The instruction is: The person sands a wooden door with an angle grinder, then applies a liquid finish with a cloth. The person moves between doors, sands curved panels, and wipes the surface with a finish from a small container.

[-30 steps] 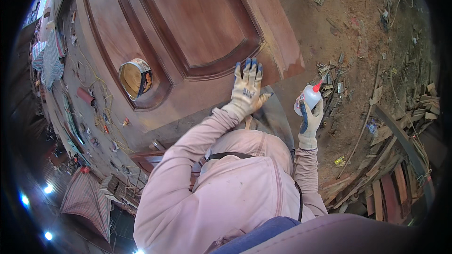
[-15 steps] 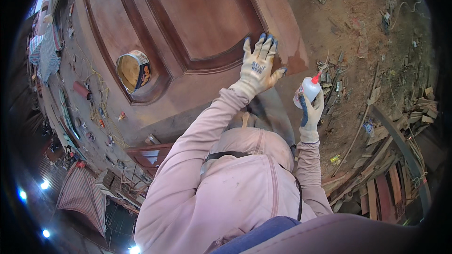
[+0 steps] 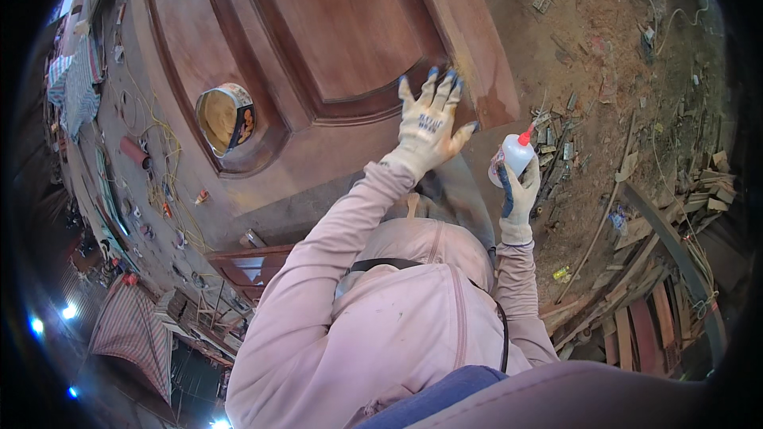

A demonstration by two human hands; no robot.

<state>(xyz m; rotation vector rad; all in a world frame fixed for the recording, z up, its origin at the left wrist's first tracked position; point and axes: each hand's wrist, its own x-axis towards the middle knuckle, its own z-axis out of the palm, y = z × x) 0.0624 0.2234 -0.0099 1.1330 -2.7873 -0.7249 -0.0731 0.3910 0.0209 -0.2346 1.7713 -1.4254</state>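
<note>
A large reddish-brown wooden door panel (image 3: 350, 40) with dark raised mouldings lies in front of me. Over its near right corner is my left hand (image 3: 429, 119), in a white glove with blue fingertips; the fingers are spread and hold nothing. I cannot tell whether the palm touches the wood. Off the door's right corner, my right hand (image 3: 520, 199), also gloved, grips a white plastic squeeze bottle (image 3: 518, 155) with a red nozzle tilted up and to the right. A round tub (image 3: 222, 121) of tan paste stands on the door's left part.
Wood scraps and small blocks (image 3: 560, 139) litter the dirt floor to the right. Boards (image 3: 652, 334) and a long curved strip (image 3: 675, 238) lie farther right. Yellow cords (image 3: 171, 167) and a reddish cylinder (image 3: 135, 152) are on the left. A smaller brown wooden piece (image 3: 250, 266) sits near my left arm.
My left hand has drawn slightly left and back toward me, its fingers still spread. The bottle in my right hand has shifted a little left.
</note>
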